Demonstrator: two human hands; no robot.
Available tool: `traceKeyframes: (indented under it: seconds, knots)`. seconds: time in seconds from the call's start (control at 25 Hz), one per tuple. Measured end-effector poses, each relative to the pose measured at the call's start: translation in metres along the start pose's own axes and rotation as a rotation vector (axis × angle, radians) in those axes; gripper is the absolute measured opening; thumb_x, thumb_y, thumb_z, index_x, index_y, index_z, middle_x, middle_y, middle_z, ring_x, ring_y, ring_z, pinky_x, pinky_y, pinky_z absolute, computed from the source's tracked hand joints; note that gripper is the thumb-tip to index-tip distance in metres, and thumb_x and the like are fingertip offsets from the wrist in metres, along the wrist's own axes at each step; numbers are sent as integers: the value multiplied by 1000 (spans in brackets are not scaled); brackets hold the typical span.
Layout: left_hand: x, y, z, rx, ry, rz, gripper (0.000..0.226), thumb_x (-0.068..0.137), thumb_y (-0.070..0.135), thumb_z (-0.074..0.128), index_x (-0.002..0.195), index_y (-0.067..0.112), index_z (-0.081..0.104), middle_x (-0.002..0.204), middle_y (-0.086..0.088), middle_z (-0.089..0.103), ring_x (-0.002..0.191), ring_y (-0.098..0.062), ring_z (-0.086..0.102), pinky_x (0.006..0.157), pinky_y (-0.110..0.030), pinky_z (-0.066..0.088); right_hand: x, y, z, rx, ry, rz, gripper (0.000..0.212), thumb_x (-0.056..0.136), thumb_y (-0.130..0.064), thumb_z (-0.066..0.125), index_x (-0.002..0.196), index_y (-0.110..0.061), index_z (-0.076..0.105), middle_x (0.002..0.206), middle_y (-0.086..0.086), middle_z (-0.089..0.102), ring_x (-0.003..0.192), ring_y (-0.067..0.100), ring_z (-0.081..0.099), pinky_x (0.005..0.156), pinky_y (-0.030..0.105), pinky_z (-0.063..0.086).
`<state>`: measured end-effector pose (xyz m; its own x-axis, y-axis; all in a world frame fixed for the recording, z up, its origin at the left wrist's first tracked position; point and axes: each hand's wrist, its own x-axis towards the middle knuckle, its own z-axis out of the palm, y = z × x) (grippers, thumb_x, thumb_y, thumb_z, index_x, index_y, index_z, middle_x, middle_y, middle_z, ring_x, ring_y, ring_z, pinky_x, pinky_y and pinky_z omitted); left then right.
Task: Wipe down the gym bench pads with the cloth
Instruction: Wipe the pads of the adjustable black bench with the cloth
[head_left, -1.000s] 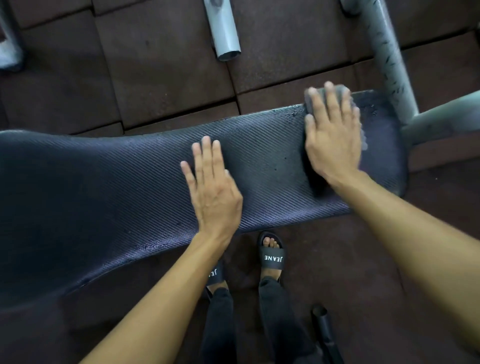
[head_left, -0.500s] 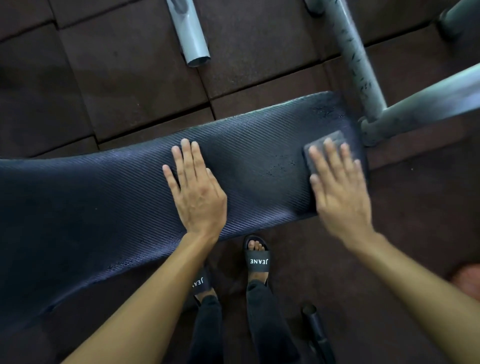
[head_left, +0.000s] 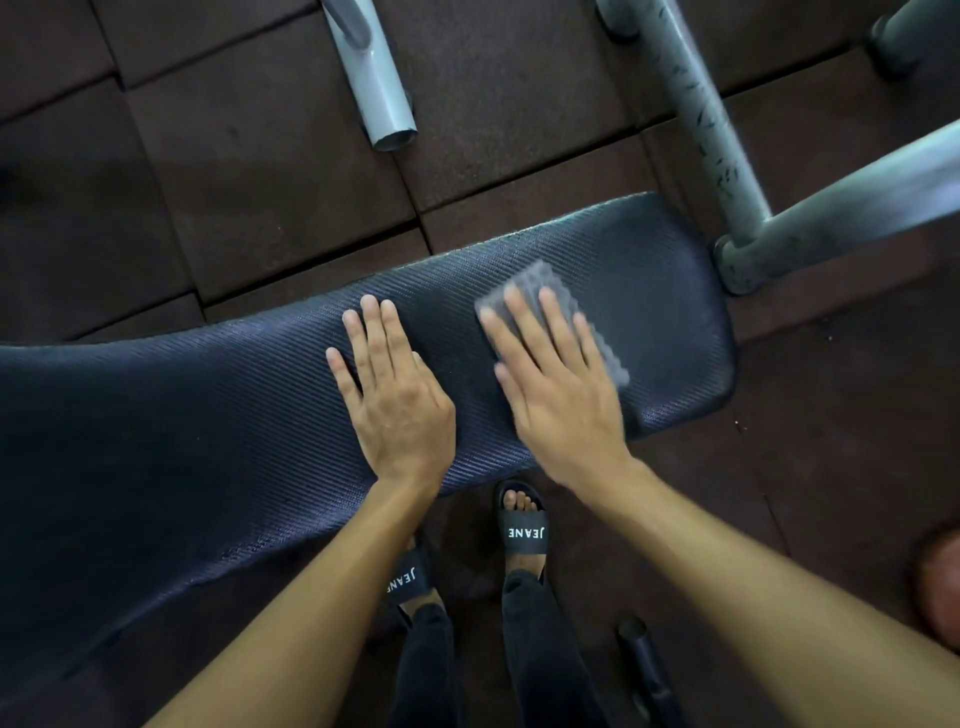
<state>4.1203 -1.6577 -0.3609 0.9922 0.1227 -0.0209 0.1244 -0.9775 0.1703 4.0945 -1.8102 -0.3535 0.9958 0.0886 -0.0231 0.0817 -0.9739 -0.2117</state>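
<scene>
Head view, right hand (head_left: 563, 405) flat on cloth (head_left: 540, 283) — left hand (head_left: 392, 395) flat on bench pad (head_left: 208, 405)

I was looking at a gym: a padded bench (head_left: 156, 415), grey steel frame tubes (head_left: 704, 119) and dark rubber floor tiles (head_left: 260, 171).

The floor is laid with dark brown rubber tiles (head_left: 260, 156), their seams plain. An open-ended grey tube (head_left: 374, 78) reaches in from the top edge; rightward, a scuffed grey post (head_left: 706, 114) meets a grey crossbar (head_left: 857, 192).
</scene>
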Motion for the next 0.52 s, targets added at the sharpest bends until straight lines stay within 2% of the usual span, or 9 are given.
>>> traceKeyframes:
  seconds: [0.08, 0.12, 0.28, 0.36, 0.44, 0.52]
  knots:
    - [0, 0, -1, -5, -4, -1, 55, 102, 17, 26, 155, 7, 19, 164, -6, 16, 152, -22, 10, 124, -50, 10, -33, 23, -7, -17, -13, -34, 50, 107, -30, 35, 156, -22, 28, 163, 3, 24, 152, 25, 19, 121, 47, 22]
    - [0, 0, 0, -8, -7, -1, 55, 102, 17, 26, 155, 7, 19, 164, -6, 16, 152, -22, 9, 124, -50, 9, -38, 38, -10, -20, -18, 6, 51, 106, -30, 36, 156, -21, 29, 163, 3, 25, 151, 25, 19, 121, 46, 22]
    - [-1, -2, 2, 9, 7, -8, 55, 102, 17, 27, 155, 7, 19, 164, -7, 16, 152, -23, 11, 124, -50, 10, 20, 65, -15, 80, -44, 347, 67, 104, -46, 30, 159, -14, 10, 167, 8, 6, 154, 22, 3, 125, 42, 7]
    - [-1, -1, 4, 15, 16, -7, 54, 102, 17, 28, 155, 7, 20, 164, -7, 17, 152, -23, 12, 123, -50, 11, 72, 48, -10, 110, -28, 436, 73, 102, -55, 27, 159, -12, 10, 167, 10, 5, 154, 25, 1, 125, 43, 3]
    - [0, -1, 5, 19, 24, -7, 54, 102, 17, 28, 155, 7, 21, 163, -7, 19, 152, -23, 13, 124, -49, 11, 101, 12, 0, 94, -23, 328, 71, 101, -55, 27, 157, -13, 20, 165, 8, 15, 153, 25, 9, 124, 45, 7]
    - [0, -3, 5, 4, 23, 5, 54, 102, 18, 27, 155, 6, 22, 163, -7, 20, 152, -23, 13, 124, -48, 10, 85, -19, 10, 48, -8, 138, 65, 103, -50, 28, 157, -15, 24, 164, 6, 20, 153, 23, 14, 124, 45, 12]
